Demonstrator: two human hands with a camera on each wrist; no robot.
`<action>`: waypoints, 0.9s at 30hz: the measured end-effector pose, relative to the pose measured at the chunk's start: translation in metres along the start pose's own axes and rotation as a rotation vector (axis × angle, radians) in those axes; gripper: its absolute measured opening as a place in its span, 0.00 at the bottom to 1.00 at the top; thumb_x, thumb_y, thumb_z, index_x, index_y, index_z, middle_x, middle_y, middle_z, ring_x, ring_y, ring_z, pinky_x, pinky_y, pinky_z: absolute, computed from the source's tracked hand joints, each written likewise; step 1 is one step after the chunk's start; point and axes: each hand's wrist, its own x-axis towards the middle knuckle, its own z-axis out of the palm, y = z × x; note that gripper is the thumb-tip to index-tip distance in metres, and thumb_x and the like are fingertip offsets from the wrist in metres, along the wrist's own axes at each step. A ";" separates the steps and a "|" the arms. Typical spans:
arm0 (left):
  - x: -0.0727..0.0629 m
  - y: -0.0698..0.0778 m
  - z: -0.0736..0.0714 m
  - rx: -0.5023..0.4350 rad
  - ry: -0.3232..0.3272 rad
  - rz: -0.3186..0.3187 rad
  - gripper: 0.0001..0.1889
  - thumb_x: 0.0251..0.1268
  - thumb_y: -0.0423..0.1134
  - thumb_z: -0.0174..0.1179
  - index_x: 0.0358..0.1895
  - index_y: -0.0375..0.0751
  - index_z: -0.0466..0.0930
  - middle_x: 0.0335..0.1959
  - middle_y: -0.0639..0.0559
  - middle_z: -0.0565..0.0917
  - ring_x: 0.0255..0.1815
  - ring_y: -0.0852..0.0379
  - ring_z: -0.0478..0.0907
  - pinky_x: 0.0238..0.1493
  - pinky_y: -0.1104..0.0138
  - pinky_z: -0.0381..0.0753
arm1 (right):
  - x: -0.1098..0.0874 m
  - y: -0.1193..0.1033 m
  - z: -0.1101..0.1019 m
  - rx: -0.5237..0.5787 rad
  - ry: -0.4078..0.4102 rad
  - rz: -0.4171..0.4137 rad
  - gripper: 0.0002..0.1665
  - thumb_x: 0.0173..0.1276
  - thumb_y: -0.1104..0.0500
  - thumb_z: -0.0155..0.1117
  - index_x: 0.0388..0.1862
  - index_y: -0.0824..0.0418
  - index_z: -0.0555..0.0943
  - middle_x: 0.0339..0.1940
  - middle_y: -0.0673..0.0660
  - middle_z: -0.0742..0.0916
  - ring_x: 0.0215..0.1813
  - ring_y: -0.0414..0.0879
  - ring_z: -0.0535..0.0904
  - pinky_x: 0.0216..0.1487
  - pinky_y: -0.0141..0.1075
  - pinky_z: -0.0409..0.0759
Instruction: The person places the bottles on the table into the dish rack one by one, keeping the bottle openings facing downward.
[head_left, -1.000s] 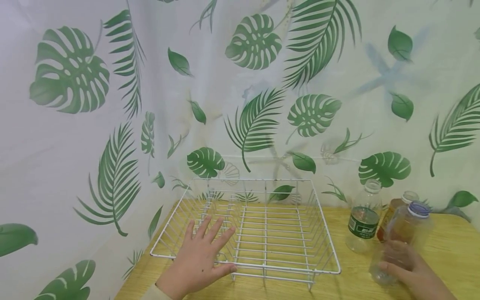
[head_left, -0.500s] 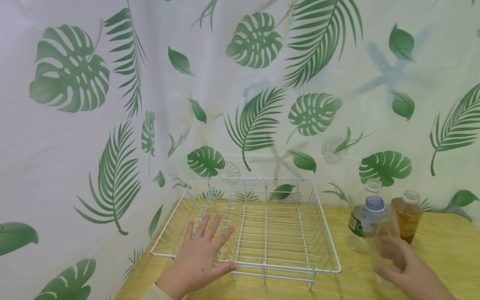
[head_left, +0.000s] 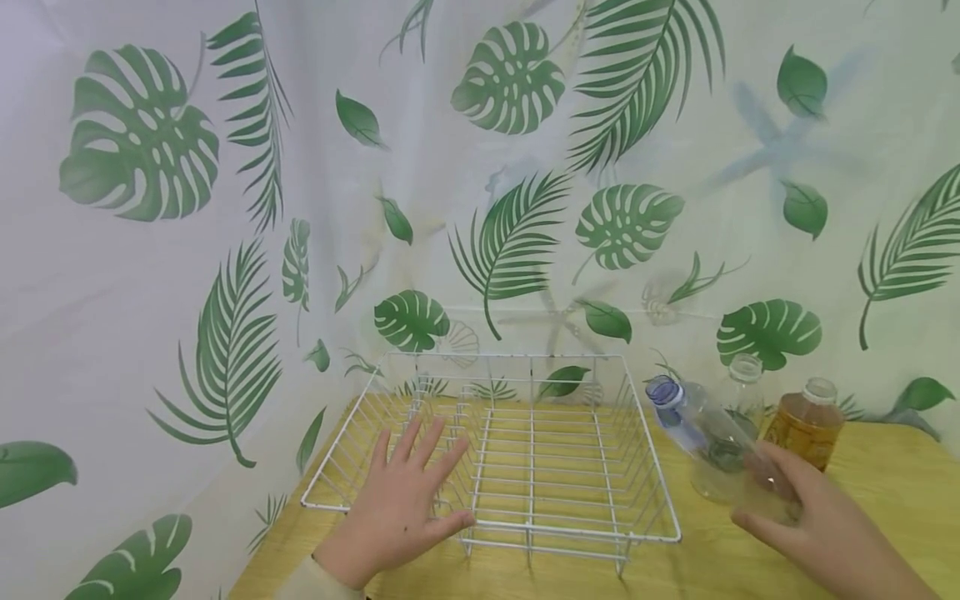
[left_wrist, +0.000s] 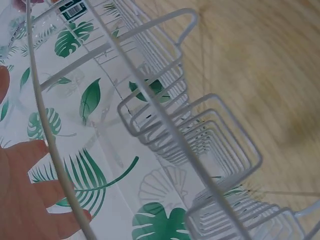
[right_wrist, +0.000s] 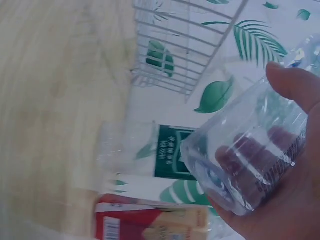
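My right hand (head_left: 828, 521) grips a clear plastic bottle (head_left: 701, 429) with a purple-blue neck, tilted so its mouth points up and left toward the rack. In the right wrist view, my fingers wrap the body of this see-through bottle (right_wrist: 225, 135), near its base. A white wire dish rack (head_left: 577, 532) stands on the table. Over its front left part, my left hand (head_left: 408, 508) lies spread with straight fingers. The left wrist view has these fingertips (left_wrist: 37, 147) at the rack's rim wire; whether they press on it I cannot tell.
Behind the tilted bottle stands another clear bottle (head_left: 746, 372), whose green label (right_wrist: 172, 151) shows in the right wrist view. An amber-tinted bottle (head_left: 806, 425) stands to its right. A leaf-print sheet (head_left: 517, 225) rises behind the wooden table (head_left: 892, 508).
My right hand has lifted the purple-necked bottle from in front of the amber bottle, moved it left and tipped its mouth toward the rack. My left hand has stayed in place.
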 end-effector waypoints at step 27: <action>0.018 0.045 -0.040 0.103 0.237 0.257 0.50 0.59 0.76 0.57 0.81 0.56 0.55 0.81 0.48 0.57 0.82 0.42 0.45 0.73 0.33 0.44 | -0.004 -0.105 0.009 -0.346 0.154 -0.375 0.47 0.49 0.37 0.81 0.68 0.51 0.78 0.56 0.51 0.86 0.51 0.54 0.84 0.48 0.55 0.84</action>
